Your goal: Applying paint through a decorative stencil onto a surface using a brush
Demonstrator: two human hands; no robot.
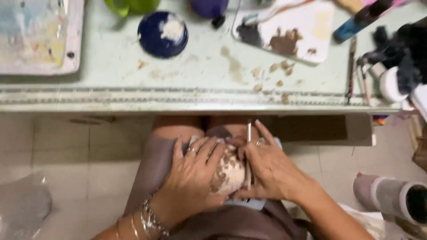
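Brown-daubed rounded object (229, 173) between both hands.

Rounded piece (230, 171) in lap: matt, rough, brown-daubed; bracelets (151, 220) shiny metal; table (111, 66) smooth, paint-smeared.

Soft, even indoor light, faint shadow under the table (133, 104), edges perhaps slightly blurred

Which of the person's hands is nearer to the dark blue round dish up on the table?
Left. The left hand rests on the brown-spotted object in the lap, below and slightly right of the blue dish. The right hand, holding a thin tool, lies farther right.
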